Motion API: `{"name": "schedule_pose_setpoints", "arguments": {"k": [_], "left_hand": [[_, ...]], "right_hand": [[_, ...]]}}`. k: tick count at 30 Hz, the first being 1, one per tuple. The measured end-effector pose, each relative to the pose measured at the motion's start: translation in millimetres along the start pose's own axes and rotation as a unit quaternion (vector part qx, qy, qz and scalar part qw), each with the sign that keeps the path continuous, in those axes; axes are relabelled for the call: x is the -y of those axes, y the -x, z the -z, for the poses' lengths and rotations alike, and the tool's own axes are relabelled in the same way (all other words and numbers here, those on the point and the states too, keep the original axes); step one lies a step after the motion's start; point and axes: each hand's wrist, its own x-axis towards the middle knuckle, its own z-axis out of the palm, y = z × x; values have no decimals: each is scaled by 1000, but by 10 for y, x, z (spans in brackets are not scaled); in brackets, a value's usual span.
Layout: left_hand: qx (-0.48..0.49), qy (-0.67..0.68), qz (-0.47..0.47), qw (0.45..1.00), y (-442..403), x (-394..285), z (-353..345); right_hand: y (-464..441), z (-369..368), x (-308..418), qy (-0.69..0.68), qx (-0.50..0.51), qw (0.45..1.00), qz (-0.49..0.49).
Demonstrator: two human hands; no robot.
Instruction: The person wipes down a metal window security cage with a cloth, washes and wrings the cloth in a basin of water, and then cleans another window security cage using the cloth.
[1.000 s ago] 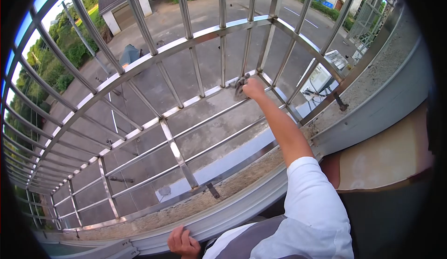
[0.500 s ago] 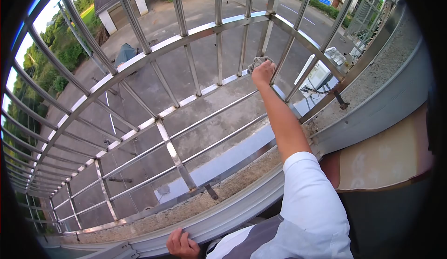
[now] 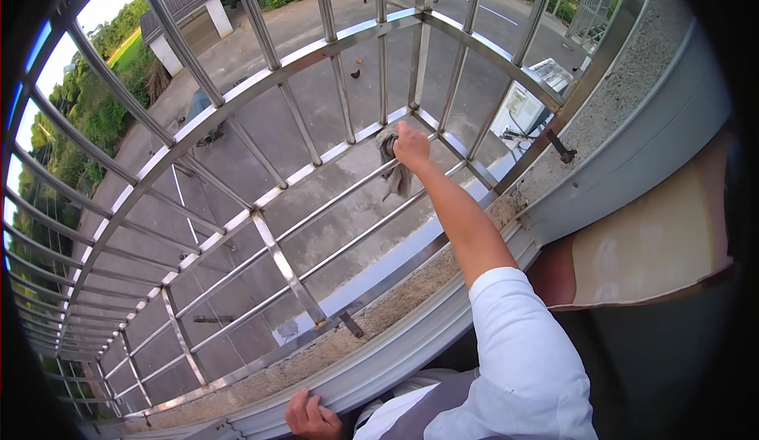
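Note:
My right hand reaches out over the sill, fingers closed on a grey cleaning rag. Part of the rag hangs below the hand, in front of a thin steel rod. Hand and rag are near the far right corner of a stainless steel window cage, close to its lower rail. My left hand rests with curled fingers at the inner edge of the window track; whether it grips the edge cannot be made out.
Steel bars surround the opening on the outer sides, and thin rods form the cage floor. Rusty brackets stick out from the rough concrete sill. An outdoor air-conditioning unit stands beyond the right side. A cardboard sheet lies at the right. Paved ground is far below.
My right hand has moved left and down with the rag, from the corner post to the lower rail. The rag now hangs down more. My left hand stays in place; the view has shifted slightly.

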Motion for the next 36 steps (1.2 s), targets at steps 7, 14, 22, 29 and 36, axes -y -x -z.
{"name": "schedule_pose_setpoints", "arguments": {"k": [7, 14, 22, 29, 36], "left_hand": [[-21, 21, -1, 1000, 1, -9, -1], [-17, 29, 22, 999, 29, 16, -40], [-26, 23, 15, 999, 67, 74, -72], [-44, 28, 10, 999, 70, 89, -91], [-42, 48, 17, 998, 72, 64, -68]], "right_hand": [[-35, 241, 145, -529, -38, 845, -67], [-167, 909, -70, -646, -224, 729, -33], [671, -18, 172, -143, -149, 955, 214], [1655, -451, 1900, -240, -17, 904, 354], [1874, -325, 2119, -259, -5, 889, 377]]}}
